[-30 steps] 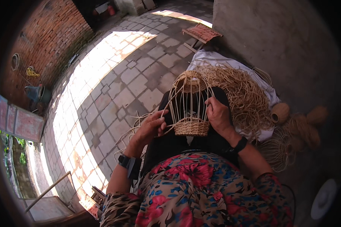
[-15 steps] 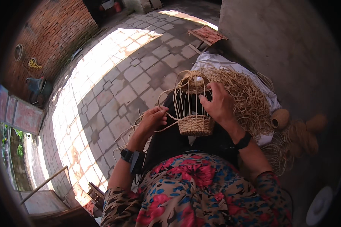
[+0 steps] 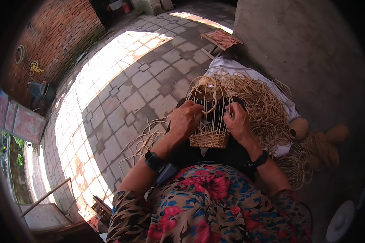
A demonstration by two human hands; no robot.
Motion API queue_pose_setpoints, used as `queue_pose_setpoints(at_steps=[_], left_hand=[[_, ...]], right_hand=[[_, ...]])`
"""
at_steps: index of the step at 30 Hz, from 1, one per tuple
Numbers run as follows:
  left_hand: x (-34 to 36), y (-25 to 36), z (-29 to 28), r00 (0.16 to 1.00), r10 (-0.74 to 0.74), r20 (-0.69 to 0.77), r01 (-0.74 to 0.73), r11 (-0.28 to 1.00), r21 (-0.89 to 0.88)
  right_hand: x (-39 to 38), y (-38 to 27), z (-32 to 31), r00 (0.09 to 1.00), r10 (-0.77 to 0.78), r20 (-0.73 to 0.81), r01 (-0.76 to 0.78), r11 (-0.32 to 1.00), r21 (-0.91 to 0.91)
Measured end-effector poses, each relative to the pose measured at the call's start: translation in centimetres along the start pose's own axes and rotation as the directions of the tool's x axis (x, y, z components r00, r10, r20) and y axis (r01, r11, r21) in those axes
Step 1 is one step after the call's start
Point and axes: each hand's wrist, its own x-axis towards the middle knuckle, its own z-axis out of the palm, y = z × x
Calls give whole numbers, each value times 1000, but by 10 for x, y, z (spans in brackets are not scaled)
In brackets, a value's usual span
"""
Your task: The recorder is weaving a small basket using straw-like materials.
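A half-woven basket stands upright between my knees, its lower band woven from straw-coloured cord and its thin pale ribs bare above. A loop of loose cord hangs in front of the ribs. At the left side of the ribs, my left hand is closed, pinching the cord between thumb and fingers. My right hand is at the right side, its thumb and fingers pinched against the ribs of the basket frame.
A heap of loose cord lies on a white sheet ahead to the right. Beside it are small woven pots and a bare wire frame. More cord trails over the paving at left. A red slatted stool stands farther off.
My left hand has moved right, from beside the basket to its ribs, bringing the cord into a loop across the front. My right hand has come down along the right-side ribs.
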Motion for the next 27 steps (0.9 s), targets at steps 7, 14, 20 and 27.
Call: queue_pose_setpoints(at_steps=[7,14,20,27], left_hand=[[-2,12,-17,936,-337,101,351,883,-312],[-60,-43,-30,909,-393,139,341,893,296],[-93,-84,-42,887,-451,99,439,890,122],[-182,-228,-83,488,-868,90,857,457,-238]], right_hand=[[4,14,5,995,95,11,-95,995,31],[7,17,7,996,86,-30,-86,996,9],[1,17,3,993,118,13,-118,993,-28],[-3,15,-15,997,-77,-19,73,983,-168]])
